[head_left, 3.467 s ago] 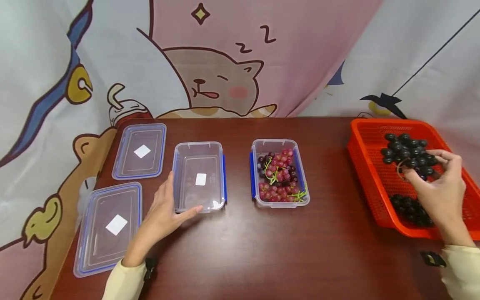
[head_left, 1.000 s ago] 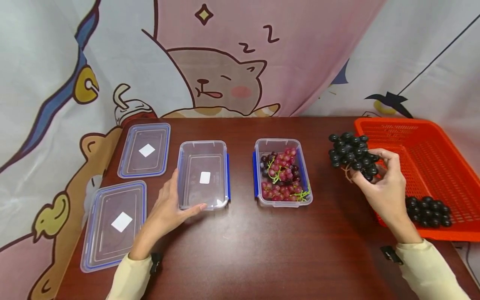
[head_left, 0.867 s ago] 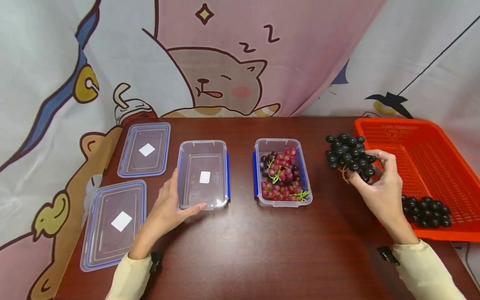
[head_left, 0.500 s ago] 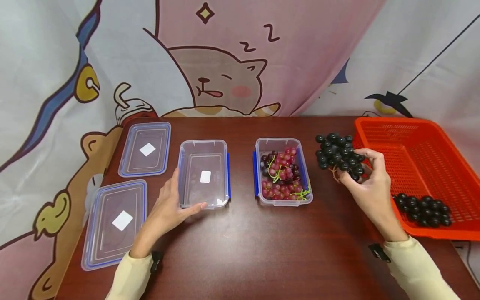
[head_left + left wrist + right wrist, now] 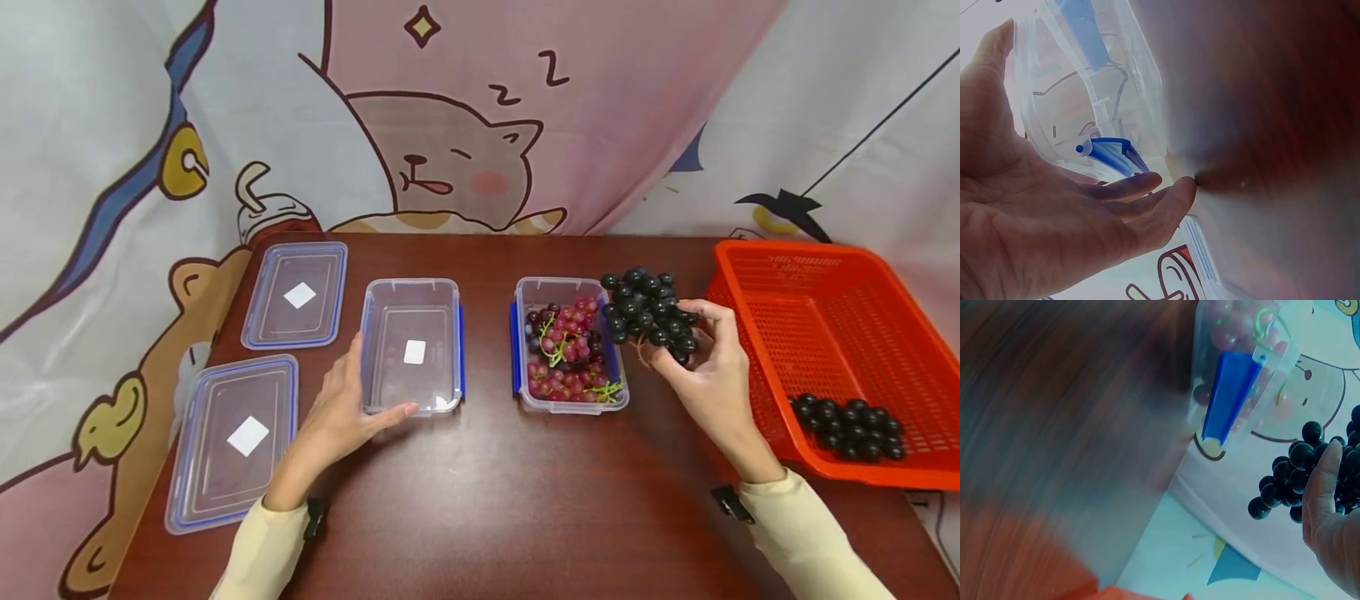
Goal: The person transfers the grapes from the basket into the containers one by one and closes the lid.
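Observation:
My right hand (image 5: 712, 375) holds a bunch of black grapes (image 5: 645, 308) by its side, thumb near the brown stem. The bunch is raised and overlaps the right edge of a clear box (image 5: 570, 407) of red and dark grapes in the head view. In the right wrist view the black grapes (image 5: 1291, 472) show beyond a finger. With its fingers fairly straight, my left hand (image 5: 337, 412) rests against the left side of a second clear box (image 5: 390, 387), thumb at the front rim. That box has a white label and nothing inside; its blue clip (image 5: 1116, 155) shows in the left wrist view.
Two clear lids with blue seals, one small (image 5: 296, 325) and one larger (image 5: 225, 492), lie at the left of the brown table (image 5: 480, 500). A red plastic basket (image 5: 847, 333) at the right holds another black grape bunch (image 5: 847, 427). A printed curtain (image 5: 622, 100) hangs behind.
My right hand has lifted the black grapes out of the red basket and carried them left to the filled box's edge. My left hand keeps its place at the other box.

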`<action>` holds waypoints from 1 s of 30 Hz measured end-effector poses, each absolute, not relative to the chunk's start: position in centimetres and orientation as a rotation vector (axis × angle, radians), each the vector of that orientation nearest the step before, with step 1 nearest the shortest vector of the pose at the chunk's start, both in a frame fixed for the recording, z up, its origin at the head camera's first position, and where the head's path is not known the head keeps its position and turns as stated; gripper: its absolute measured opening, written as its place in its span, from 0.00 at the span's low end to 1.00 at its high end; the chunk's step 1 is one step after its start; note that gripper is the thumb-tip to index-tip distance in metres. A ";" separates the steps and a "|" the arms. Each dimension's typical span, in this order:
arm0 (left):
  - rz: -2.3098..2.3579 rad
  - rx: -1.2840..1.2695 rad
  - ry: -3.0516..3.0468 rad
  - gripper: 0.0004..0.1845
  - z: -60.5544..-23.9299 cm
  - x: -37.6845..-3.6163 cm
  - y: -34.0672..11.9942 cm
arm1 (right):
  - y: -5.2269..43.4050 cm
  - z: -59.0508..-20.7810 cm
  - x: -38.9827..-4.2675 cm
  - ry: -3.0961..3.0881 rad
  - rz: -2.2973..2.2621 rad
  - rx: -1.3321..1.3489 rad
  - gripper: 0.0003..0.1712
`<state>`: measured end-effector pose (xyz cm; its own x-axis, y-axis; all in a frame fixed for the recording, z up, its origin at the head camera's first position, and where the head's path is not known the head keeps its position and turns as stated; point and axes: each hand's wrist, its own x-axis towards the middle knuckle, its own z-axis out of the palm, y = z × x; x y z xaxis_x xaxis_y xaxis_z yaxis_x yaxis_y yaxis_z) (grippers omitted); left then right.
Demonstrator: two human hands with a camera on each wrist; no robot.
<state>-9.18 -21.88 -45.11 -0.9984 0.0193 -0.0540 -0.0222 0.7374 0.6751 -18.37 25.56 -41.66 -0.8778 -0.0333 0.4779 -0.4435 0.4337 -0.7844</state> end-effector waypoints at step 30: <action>1.120 -0.062 2.855 0.74 -45.1 -9.1 -21.7 | 19.9 -41.3 -18.4 -2.246 1.447 0.601 0.40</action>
